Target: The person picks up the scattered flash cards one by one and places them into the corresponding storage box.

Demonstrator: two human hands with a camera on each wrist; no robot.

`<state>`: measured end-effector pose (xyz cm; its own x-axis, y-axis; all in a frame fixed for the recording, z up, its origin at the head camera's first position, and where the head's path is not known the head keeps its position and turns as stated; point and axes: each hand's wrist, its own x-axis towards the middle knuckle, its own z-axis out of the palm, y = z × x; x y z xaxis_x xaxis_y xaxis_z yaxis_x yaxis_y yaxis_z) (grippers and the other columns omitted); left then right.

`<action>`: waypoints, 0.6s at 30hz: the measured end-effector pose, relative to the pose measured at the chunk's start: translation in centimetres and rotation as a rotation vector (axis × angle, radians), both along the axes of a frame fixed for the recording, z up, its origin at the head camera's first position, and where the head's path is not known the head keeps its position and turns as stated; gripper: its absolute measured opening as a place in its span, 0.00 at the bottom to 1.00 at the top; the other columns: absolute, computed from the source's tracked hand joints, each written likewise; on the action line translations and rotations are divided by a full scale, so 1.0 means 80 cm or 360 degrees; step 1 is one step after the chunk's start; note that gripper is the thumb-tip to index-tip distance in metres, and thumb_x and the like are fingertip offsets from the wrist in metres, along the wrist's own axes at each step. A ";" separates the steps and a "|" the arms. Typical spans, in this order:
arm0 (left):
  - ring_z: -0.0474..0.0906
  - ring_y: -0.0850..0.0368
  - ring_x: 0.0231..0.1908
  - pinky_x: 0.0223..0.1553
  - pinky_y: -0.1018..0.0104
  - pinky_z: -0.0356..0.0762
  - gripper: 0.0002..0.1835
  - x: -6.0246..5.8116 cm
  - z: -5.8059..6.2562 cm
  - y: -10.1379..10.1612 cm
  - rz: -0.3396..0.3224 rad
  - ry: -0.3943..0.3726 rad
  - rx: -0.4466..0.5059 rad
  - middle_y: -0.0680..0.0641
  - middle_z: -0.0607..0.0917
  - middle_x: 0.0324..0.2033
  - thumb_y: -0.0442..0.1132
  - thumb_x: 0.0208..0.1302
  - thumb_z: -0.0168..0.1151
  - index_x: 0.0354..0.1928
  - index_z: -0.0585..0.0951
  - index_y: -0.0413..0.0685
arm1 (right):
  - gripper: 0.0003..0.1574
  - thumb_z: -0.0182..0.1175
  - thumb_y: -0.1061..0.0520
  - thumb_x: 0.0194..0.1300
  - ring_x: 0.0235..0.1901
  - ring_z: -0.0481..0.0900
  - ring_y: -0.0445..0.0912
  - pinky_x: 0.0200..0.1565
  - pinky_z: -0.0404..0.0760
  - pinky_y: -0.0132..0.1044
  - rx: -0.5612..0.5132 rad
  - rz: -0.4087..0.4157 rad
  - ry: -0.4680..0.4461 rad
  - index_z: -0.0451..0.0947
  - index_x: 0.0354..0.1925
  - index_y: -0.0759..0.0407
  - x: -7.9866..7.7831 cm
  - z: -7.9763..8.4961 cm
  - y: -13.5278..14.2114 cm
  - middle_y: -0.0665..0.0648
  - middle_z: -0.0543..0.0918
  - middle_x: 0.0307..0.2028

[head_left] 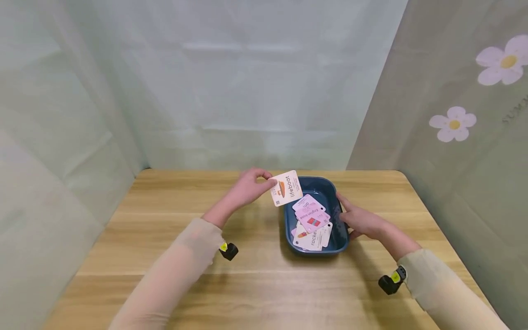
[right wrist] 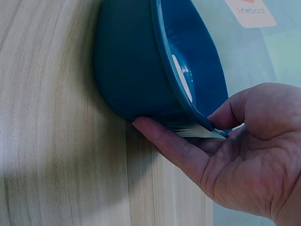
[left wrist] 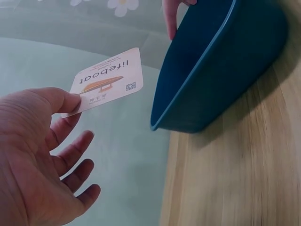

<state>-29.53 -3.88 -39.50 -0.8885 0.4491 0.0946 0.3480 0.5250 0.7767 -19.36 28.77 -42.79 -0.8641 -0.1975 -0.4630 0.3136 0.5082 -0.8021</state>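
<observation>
My left hand [head_left: 253, 187] pinches a lifeboat flash card [head_left: 285, 188] by its edge between thumb and index finger; the other fingers are spread loosely in the left wrist view. The card is tilted above the left rim of a dark blue plastic bin [head_left: 344, 236]. Inside lie several flash cards, among them a pink English book card [head_left: 307, 214] on top and a white rocket card [head_left: 315, 240] below it. At the bin's right side my right hand [head_left: 363, 221] grips the wall, thumb over the rim and fingers outside, as the right wrist view shows.
The bin stands on a wood-grain table [head_left: 198, 284], toward its far edge. Pale curtains [head_left: 247, 91] close off the back and sides, with printed flowers [head_left: 453, 124] on the right one. A small black camera [head_left: 228, 250] is strapped at each wrist.
</observation>
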 end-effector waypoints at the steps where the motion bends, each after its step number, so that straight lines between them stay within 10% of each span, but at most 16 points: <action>1: 0.68 0.42 0.63 0.66 0.44 0.63 0.15 0.000 0.001 0.002 0.0003 0.0008 -0.0002 0.43 0.81 0.56 0.51 0.69 0.65 0.46 0.86 0.47 | 0.52 0.43 0.62 0.75 0.68 0.65 0.71 0.46 0.85 0.56 0.0003 0.0005 0.0008 0.23 0.82 0.46 -0.001 0.001 0.000 0.74 0.38 0.78; 18: 0.66 0.42 0.66 0.68 0.48 0.62 0.14 0.000 0.003 0.045 -0.0037 0.0138 -0.0201 0.45 0.82 0.57 0.50 0.71 0.63 0.45 0.87 0.49 | 0.52 0.43 0.63 0.74 0.70 0.62 0.72 0.47 0.84 0.57 0.0008 -0.0016 -0.0028 0.24 0.82 0.44 -0.007 0.000 -0.004 0.72 0.37 0.79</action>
<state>-29.50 -0.27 -39.24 -0.8686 0.4828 0.1120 0.4244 0.6077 0.6713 -19.94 28.46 -42.75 -0.8576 -0.1863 -0.4793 0.3331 0.5088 -0.7938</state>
